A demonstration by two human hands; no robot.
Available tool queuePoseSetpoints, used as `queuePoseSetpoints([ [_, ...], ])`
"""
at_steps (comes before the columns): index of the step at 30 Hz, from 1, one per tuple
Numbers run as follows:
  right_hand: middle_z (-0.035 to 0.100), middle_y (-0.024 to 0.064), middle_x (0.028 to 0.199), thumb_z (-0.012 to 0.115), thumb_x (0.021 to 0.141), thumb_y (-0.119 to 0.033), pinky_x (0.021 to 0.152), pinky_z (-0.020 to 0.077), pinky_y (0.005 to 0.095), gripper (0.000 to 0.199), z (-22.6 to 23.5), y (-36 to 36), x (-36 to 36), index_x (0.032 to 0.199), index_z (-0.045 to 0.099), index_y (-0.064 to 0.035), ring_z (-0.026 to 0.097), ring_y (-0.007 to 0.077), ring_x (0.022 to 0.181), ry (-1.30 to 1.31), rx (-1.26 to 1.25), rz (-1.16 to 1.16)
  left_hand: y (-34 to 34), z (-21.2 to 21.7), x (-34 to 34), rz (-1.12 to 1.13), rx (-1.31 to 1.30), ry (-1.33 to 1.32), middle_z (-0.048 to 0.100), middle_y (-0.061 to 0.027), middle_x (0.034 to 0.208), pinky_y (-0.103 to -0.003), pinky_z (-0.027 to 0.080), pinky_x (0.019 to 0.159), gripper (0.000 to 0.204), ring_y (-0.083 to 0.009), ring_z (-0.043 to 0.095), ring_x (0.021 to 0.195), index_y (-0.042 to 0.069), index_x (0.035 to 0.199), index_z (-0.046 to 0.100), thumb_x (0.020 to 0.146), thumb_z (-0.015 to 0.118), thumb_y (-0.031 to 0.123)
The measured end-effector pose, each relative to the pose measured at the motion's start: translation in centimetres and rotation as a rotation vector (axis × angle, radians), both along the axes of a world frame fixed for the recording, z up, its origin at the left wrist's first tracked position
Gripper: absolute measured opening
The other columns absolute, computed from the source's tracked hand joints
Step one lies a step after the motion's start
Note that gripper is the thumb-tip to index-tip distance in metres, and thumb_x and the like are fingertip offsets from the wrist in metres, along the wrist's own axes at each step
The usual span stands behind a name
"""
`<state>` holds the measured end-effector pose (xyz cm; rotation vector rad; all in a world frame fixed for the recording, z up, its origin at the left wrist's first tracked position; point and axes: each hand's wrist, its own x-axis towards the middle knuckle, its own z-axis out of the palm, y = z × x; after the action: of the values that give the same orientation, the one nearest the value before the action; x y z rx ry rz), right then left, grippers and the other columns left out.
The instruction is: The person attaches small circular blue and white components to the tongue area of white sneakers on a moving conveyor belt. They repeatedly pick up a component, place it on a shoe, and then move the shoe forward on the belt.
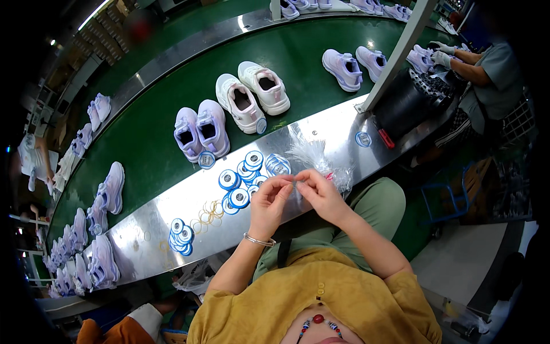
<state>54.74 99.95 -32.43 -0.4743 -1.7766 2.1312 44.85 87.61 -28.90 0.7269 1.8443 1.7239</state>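
Note:
My left hand (269,200) and my right hand (322,192) meet over the metal ledge (321,129), fingertips pinched together on a small thin thing I cannot make out, perhaps an elastic loop. A clear plastic bag (314,156) lies just beyond my fingers. Round blue-and-white tags (243,175) lie in a heap to the left of my hands, with several thin yellowish loops (209,211) on the ledge further left. A silver bracelet sits on my left wrist.
A green conveyor belt (146,137) carries a lilac pair of shoes (200,131), a white pair of shoes (252,94) and more pairs along it. Another heap of tags (180,235) lies at lower left. A black bin (409,100) and a gloved co-worker (484,69) are at right.

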Motion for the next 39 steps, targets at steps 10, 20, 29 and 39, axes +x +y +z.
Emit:
queuePoseSetpoints([
  [10, 0.060, 0.0157, 0.076, 0.059, 0.088, -0.014, 0.060, 0.0449, 0.0350, 0.014, 1.3, 2.9, 0.3, 0.087, 0.058, 0.0006, 0.059, 0.0291, 0.067, 0.077, 0.399, 0.070, 1.6, 1.0, -1.4, -0.083, -0.107, 0.394, 0.062, -0.0119, 0.101, -0.031, 0.047, 0.081, 0.013, -0.0220, 0.059, 0.092, 0.001, 0.095, 0.064, 0.083, 0.067, 0.005],
  [20, 0.059, 0.0112, 0.065, 0.062, 0.087, -0.012, 0.054, 0.0421, 0.0287, 0.014, -2.1, 9.4, 3.0, 0.086, 0.061, 0.0024, 0.052, 0.0119, 0.057, -0.087, 0.319, -0.288, 9.5, -0.2, -12.4, 0.166, -0.539, 1.070, 0.040, -0.0320, 0.131, -0.051, 0.033, 0.103, 0.057, -0.0474, 0.035, 0.124, 0.006, 0.131, 0.050, 0.082, 0.071, 0.027],
  [29, 0.058, 0.0070, 0.064, 0.062, 0.087, -0.012, 0.054, 0.0413, 0.0266, 0.015, -3.3, 11.6, 5.7, 0.085, 0.061, 0.0032, 0.050, 0.0079, 0.059, -0.154, 0.280, -0.369, 19.8, -3.4, -14.3, 0.417, -0.983, 0.923, 0.045, -0.0141, 0.129, -0.077, 0.026, 0.091, 0.050, -0.0400, 0.032, 0.127, 0.025, 0.108, 0.065, 0.070, 0.072, 0.056],
  [39, 0.057, 0.0021, 0.065, 0.062, 0.088, -0.012, 0.054, 0.0398, 0.0245, 0.014, -4.8, 16.1, 7.9, 0.086, 0.062, 0.0023, 0.048, 0.0053, 0.060, -0.156, 0.243, -0.503, 21.1, 0.3, -11.6, 0.141, -0.636, 1.357, 0.055, -0.0138, 0.126, -0.051, 0.040, 0.091, 0.037, -0.0328, 0.049, 0.117, 0.007, 0.108, 0.063, 0.082, 0.068, 0.034],
])
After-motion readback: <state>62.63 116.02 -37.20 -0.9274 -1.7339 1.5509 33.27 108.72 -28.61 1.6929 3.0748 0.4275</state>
